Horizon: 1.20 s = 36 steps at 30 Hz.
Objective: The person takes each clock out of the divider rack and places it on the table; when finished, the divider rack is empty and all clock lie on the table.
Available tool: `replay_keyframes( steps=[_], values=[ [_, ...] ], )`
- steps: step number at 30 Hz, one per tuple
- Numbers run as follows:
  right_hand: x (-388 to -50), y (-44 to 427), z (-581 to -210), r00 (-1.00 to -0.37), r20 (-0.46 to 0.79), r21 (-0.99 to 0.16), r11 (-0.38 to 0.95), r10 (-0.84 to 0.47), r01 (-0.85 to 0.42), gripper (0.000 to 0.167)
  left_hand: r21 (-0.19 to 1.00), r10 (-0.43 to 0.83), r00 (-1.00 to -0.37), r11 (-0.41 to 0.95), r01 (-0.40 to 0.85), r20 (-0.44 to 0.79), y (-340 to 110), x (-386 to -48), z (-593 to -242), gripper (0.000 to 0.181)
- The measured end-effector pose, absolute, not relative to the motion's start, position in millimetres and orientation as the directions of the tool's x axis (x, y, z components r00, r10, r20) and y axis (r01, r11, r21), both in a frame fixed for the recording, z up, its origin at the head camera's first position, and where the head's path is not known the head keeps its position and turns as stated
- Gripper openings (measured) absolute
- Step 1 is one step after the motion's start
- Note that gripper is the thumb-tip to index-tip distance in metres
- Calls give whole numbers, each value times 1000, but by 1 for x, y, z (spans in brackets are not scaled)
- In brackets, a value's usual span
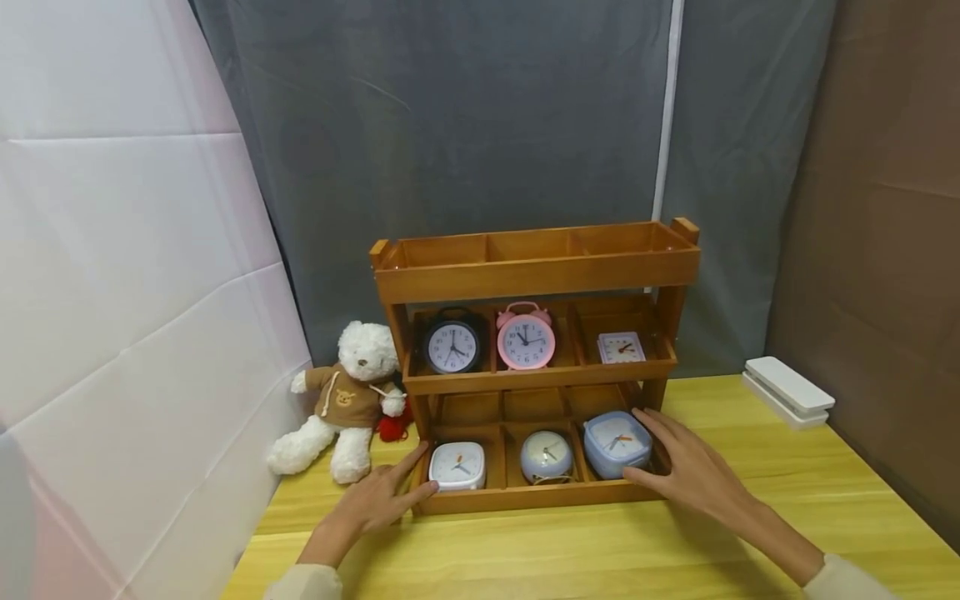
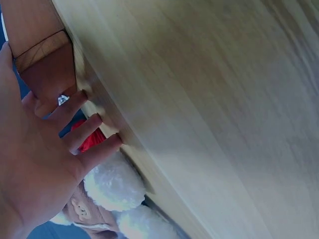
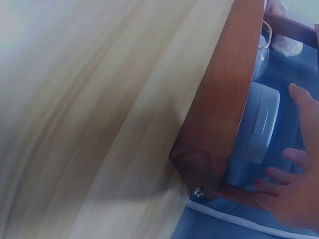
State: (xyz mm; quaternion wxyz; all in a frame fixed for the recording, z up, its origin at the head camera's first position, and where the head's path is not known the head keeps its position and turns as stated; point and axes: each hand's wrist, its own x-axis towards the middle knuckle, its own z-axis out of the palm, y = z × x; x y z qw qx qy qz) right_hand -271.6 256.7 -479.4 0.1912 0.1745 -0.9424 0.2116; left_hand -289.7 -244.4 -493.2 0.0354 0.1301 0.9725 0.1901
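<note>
"Head view first: which step were you at?"

"Some arranging, I judged, at the wooden shelf (image 1: 536, 279), down on its bottom tier (image 1: 528, 500). The blue clock (image 1: 618, 444) sat in the right-hand compartment, face tipped upward, with the round clock (image 1: 546, 452) in the middle one and the white clock (image 1: 457, 465) at the left. It looked like a small adjustment, either to the blue clock or to the shelf itself; I couldn't tell which."

"What about your grip?"

"Loose on both sides, nothing clenched. My right hand (image 1: 693, 471) framed the blue clock, spread fingers by its right side and thumb near its lower edge. The right wrist view seemed to show a gap at the thumb, so I couldn't be sure it touched. My left hand (image 1: 378, 498) lay spread round the shelf's left front corner, thumb reaching over the front near the white clock."

"And what did the next move call for?"

"For the clock, a gentle pinch on its rounded sides. For the shelf, even pressure at both ends, so that it wouldn't skid across the tabletop (image 1: 525, 558)."
</note>
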Motion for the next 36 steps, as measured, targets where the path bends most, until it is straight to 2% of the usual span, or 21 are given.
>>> replay_keyframes(
  steps=[8, 15, 17, 23, 29, 36],
  values=[
    [-287, 244, -481, -851, 462, -300, 859, -251, -416, 74, 374, 273, -962, 891, 257, 11, -241, -295, -493, 78],
    [-290, 238, -479, -812, 513, -296, 831, -277, -471, 44, 379, 255, -967, 896, 231, -14, -241, -295, -495, 78],
    [-290, 237, -478, -810, 509, -294, 826, -290, -480, 41, 376, 251, -968, 898, 228, -15, -242, -295, -495, 78],
    [-288, 236, -478, -837, 490, -321, 842, -244, -434, 45, 357, 259, -966, 902, 243, 3, -245, -294, -498, 79],
    [-289, 231, -483, -850, 510, -380, 851, -134, -363, 70, 359, 246, -969, 904, 231, 4, -246, -293, -499, 79],
    [-294, 230, -487, -848, 498, -401, 819, -182, -411, 72, 377, 236, -972, 899, 222, 9, -245, -290, -500, 79]
  ],
)
